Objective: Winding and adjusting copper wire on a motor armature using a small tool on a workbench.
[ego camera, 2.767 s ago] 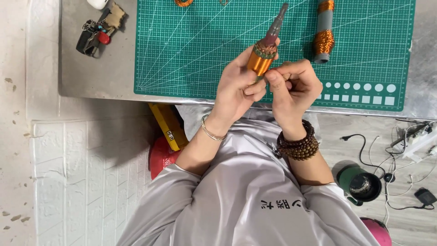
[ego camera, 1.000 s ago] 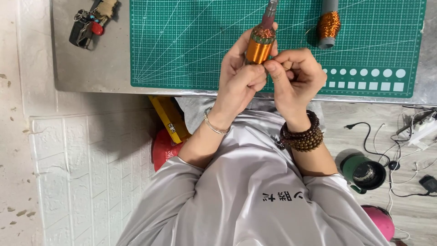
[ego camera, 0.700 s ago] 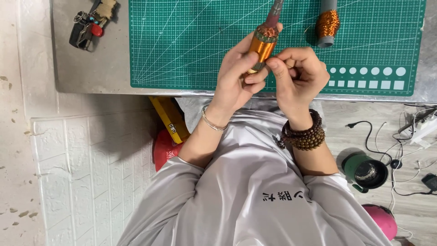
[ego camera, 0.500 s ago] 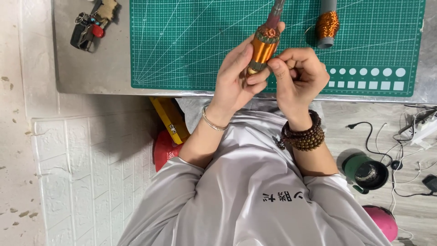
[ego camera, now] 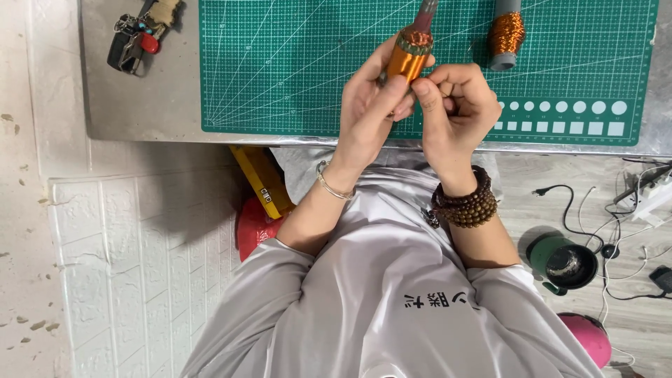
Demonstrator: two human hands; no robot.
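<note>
Orange rotor core (ego camera: 408,59), copper windings at its far end, being gripped around its body by the left hand (ego camera: 371,112), thumb and fingers closing on it, grey shaft pointing away from the body. Being worked at its near end by the right hand (ego camera: 451,105), curled shut, thumb and forefinger pinching at the core's side; too fine to tell what is being pinched, probably a strand of wire. Judging by this, fiddling with the winding by fingertip, calling for a steady left-hand grip and a light pull.

Lying under both hands: grey table (ego camera: 140,105), and on it the green cutting mat (ego camera: 294,70). Standing on the floor, well apart from the right hand and behind its beaded wrist: a green mug (ego camera: 563,262), holding something dark, not possible to tell what. Resting on the mat just beyond the right hand: a grey spool of copper wire (ego camera: 505,35). Sitting far out past the left hand: a bunch of keys (ego camera: 136,42).
</note>
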